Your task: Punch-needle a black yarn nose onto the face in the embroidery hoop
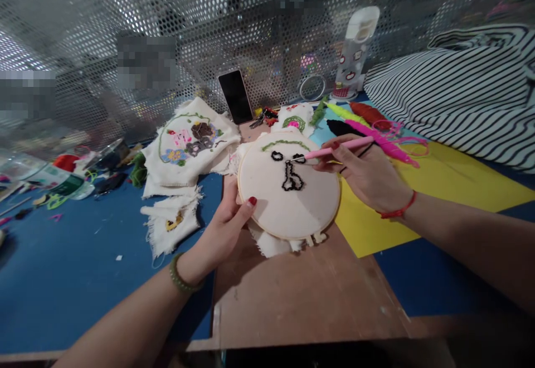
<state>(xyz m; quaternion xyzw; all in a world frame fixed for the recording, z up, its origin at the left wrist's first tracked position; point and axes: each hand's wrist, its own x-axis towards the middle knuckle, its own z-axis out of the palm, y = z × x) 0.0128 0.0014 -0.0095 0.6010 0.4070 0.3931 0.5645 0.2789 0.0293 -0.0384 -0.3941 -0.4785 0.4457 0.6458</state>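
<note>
My left hand [232, 212] grips the lower left rim of an embroidery hoop [267, 201], thumb on the front and the other fingers behind. White cloth is stretched in the hoop, with black looped outlines and a green curved line worked on it. Between the fingers of my right hand [363, 170] is a pink punch needle [343, 146], pointing left. Its metal tip meets the cloth, or lies just over it, at the top of the black outline. A dark strand runs by my right fingers. Frayed cloth hangs below the hoop near its screw.
Embroidered cloths [190, 139] lie at the left, near a plastic bottle [62, 181] on its side. A phone [236, 96] leans on the perforated metal panel. Yarn bundles [388, 142], yellow paper [434, 189], a clear bottle [355, 56] and a striped bag [455, 89] are at the right.
</note>
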